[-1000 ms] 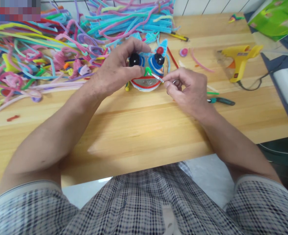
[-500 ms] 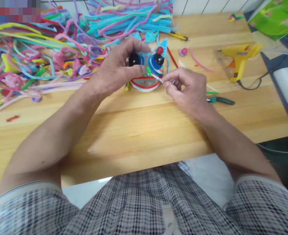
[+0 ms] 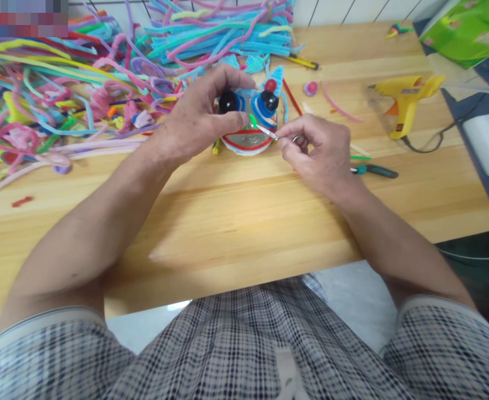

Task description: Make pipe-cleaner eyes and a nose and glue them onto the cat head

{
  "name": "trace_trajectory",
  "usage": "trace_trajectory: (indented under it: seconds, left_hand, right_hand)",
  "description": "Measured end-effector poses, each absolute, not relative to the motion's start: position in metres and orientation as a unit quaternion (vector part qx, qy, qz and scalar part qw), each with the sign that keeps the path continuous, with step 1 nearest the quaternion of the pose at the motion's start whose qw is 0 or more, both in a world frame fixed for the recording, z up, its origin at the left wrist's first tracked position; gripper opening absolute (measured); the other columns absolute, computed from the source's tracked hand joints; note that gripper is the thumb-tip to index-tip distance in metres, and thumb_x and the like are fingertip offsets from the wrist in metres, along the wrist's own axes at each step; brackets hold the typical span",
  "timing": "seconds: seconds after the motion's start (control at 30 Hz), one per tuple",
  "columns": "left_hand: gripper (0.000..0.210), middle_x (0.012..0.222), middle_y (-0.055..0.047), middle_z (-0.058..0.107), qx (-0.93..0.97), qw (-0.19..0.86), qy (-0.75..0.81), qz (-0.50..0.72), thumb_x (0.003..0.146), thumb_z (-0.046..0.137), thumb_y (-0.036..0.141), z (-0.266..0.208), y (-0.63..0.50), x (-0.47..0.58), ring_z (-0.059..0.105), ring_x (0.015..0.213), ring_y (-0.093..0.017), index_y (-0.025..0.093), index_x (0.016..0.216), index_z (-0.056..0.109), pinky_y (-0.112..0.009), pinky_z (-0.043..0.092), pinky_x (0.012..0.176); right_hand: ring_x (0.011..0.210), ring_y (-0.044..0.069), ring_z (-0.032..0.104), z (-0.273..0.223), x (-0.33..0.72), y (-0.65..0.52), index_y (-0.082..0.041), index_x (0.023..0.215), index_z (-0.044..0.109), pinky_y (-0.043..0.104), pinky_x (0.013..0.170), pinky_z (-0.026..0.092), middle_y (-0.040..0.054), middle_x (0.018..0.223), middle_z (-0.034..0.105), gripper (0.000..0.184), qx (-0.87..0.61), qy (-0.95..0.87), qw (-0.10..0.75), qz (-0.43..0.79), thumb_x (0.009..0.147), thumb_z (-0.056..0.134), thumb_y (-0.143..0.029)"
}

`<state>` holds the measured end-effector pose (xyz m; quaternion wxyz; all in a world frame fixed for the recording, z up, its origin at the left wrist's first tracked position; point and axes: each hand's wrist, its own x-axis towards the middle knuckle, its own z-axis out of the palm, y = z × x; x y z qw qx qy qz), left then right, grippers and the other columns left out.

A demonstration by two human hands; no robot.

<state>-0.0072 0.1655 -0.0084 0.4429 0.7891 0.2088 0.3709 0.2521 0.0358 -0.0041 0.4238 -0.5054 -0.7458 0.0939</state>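
A pipe-cleaner craft face [image 3: 248, 148] with bulging black eyes, blue rims and a red-outlined mouth stands near the back of the table. My left hand [image 3: 198, 119] grips it from the left, thumb across its front below one eye and fingers over the top. Between the eyes is a small green piece [image 3: 252, 120]. In my right hand [image 3: 321, 150] is a small pair of scissors [image 3: 266, 131], with its silver blades pointing left at the green piece. Fingers partly hide the scissor handles. Whether the blades touch the green piece I cannot tell.
Loose pipe cleaners [image 3: 98, 78] heap over the back left, beside a blue bundle [image 3: 227, 39]. A yellow glue gun [image 3: 406, 97] lies at right with its cable. Green-and-black handled pliers [image 3: 377, 171] rest by my right wrist. A yellow cutter [image 3: 305, 61] lies behind the face.
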Motion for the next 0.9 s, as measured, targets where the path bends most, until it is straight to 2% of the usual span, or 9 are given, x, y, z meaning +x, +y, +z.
trace_trajectory:
  seconds: [0.17, 0.27, 0.37, 0.53, 0.63, 0.9]
  left_hand:
    - [0.048, 0.12, -0.001, 0.073, 0.784, 0.439, 0.226, 0.376, 0.084, 0.093, 0.046, -0.002, 0.156, -0.005, 0.068, 0.104, -0.028, 0.04, 0.129, 0.076, -0.048, 0.054, 0.095]
    - [0.051, 0.122, -0.003, 0.072, 0.786, 0.438, 0.225, 0.374, 0.083, 0.094, 0.043, 0.001, 0.153, -0.004, 0.067, 0.105, -0.028, 0.034, 0.13, 0.076, -0.046, 0.051, 0.095]
    - [0.054, 0.124, -0.005, 0.071, 0.789, 0.433, 0.229, 0.369, 0.085, 0.092, 0.049, 0.0, 0.154, -0.003, 0.067, 0.106, -0.027, 0.03, 0.131, 0.074, -0.045, 0.05, 0.095]
    - [0.058, 0.125, -0.005, 0.071, 0.802, 0.411, 0.225, 0.37, 0.083, 0.093, 0.06, -0.003, 0.156, -0.003, 0.067, 0.107, -0.029, 0.034, 0.132, 0.073, -0.046, 0.05, 0.095]
    - [0.052, 0.123, -0.003, 0.072, 0.799, 0.412, 0.232, 0.372, 0.084, 0.092, 0.061, -0.003, 0.155, -0.002, 0.068, 0.105, -0.029, 0.039, 0.128, 0.074, -0.047, 0.052, 0.093]
    - [0.044, 0.118, -0.002, 0.075, 0.788, 0.411, 0.222, 0.4, 0.084, 0.093, 0.055, -0.007, 0.156, 0.001, 0.07, 0.101, -0.031, 0.044, 0.122, 0.075, -0.048, 0.053, 0.086]
  right_hand:
    - [0.069, 0.02, 0.072, -0.004, 0.251, 0.035, -0.033, 0.099, 0.079, 0.036, 0.065, 0.059, -0.0007, 0.08, 0.08, 0.009, -0.516, -0.741, 0.421, 0.093, 0.101, 0.075, -0.04]
    - [0.069, 0.02, 0.071, -0.003, 0.25, 0.035, -0.033, 0.098, 0.079, 0.036, 0.065, 0.059, -0.0008, 0.08, 0.08, 0.011, -0.518, -0.738, 0.422, 0.096, 0.102, 0.074, -0.042]
    - [0.069, 0.02, 0.071, -0.002, 0.25, 0.034, -0.033, 0.097, 0.079, 0.037, 0.066, 0.06, -0.001, 0.08, 0.08, 0.01, -0.52, -0.734, 0.422, 0.109, 0.101, 0.075, -0.041]
    - [0.069, 0.02, 0.071, 0.0, 0.249, 0.032, -0.033, 0.096, 0.079, 0.037, 0.066, 0.059, -0.0009, 0.081, 0.08, 0.008, -0.524, -0.73, 0.423, 0.115, 0.1, 0.076, -0.039]
    - [0.07, 0.021, 0.072, 0.0, 0.249, 0.032, -0.033, 0.096, 0.078, 0.037, 0.066, 0.059, -0.001, 0.082, 0.08, 0.008, -0.52, -0.729, 0.427, 0.126, 0.1, 0.076, -0.04]
    - [0.072, 0.022, 0.075, -0.003, 0.25, 0.033, -0.034, 0.099, 0.079, 0.037, 0.066, 0.061, -0.0006, 0.083, 0.082, 0.015, -0.529, -0.737, 0.41, 0.097, 0.103, 0.072, -0.047]
